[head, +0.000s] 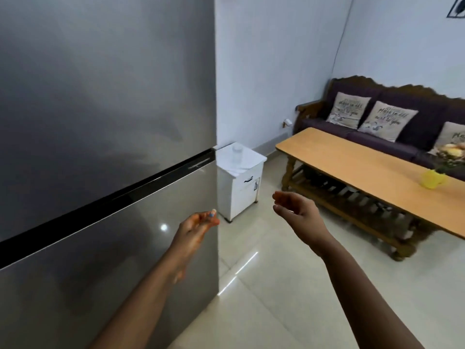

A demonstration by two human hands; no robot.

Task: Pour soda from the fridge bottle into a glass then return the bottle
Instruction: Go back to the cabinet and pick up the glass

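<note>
A tall grey fridge (100, 122) fills the left half of the view, both doors closed, with a black band between them. My left hand (193, 230) is raised in front of the lower door near its right edge, fingers loosely apart and holding nothing. My right hand (297, 212) hovers to the right over the floor, palm turned inward, fingers apart and empty. A clear glass (237, 153) stands on a small white cabinet (241, 187) just right of the fridge. No bottle is visible.
A long wooden coffee table (352, 159) stands at the right with a yellow cup (431, 179) and flowers on it. Behind it is a dark sofa (392, 137) with several cushions. Pale tiled floor (276, 298) lies between the fridge and the table.
</note>
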